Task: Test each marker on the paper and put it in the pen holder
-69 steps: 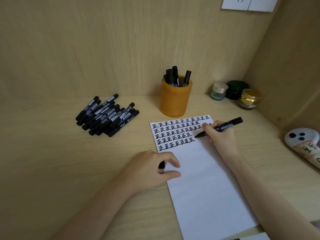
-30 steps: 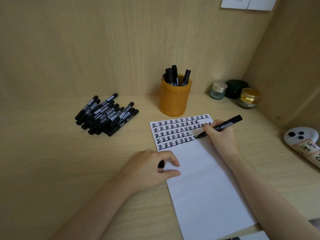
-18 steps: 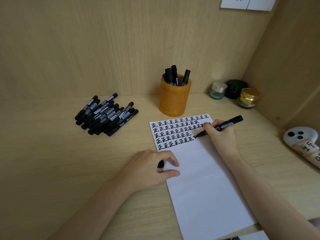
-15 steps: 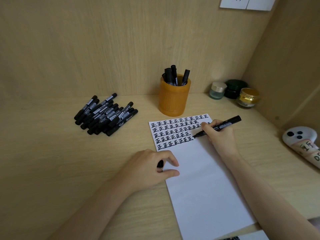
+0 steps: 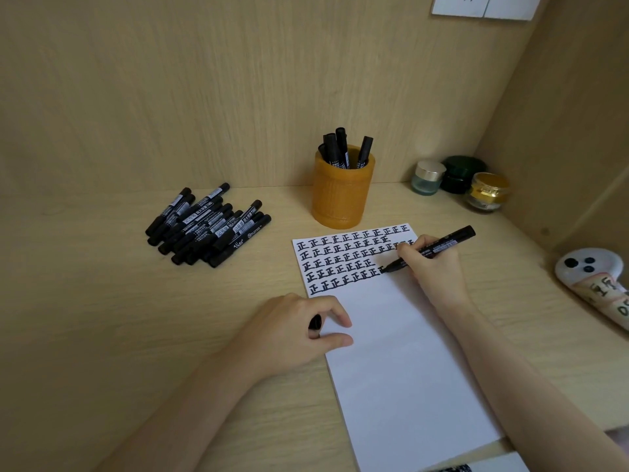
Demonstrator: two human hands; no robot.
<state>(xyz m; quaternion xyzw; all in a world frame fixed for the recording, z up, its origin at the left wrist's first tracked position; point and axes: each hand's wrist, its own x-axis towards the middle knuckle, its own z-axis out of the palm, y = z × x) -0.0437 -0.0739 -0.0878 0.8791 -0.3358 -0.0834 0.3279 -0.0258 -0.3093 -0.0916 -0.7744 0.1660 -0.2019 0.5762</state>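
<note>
My right hand (image 5: 432,267) grips an uncapped black marker (image 5: 446,243) with its tip on the white paper (image 5: 401,362), at the end of a row of black written characters near the sheet's top. My left hand (image 5: 289,332) rests at the paper's left edge and holds the marker's black cap (image 5: 315,325) in curled fingers. The orange pen holder (image 5: 342,195) stands just beyond the paper with several black markers (image 5: 337,149) upright in it. A pile of several capped black markers (image 5: 207,226) lies on the desk to the left.
Three small jars (image 5: 459,182) sit in the back right corner. A white object with black dots (image 5: 592,277) lies at the right edge. Wooden walls close the desk (image 5: 102,318) at the back and right. A second sheet's edge shows at the bottom.
My right hand has shifted the marker tip slightly left and down, where a fresh stroke appears at a row's end. My left hand has stayed put with the cap.
</note>
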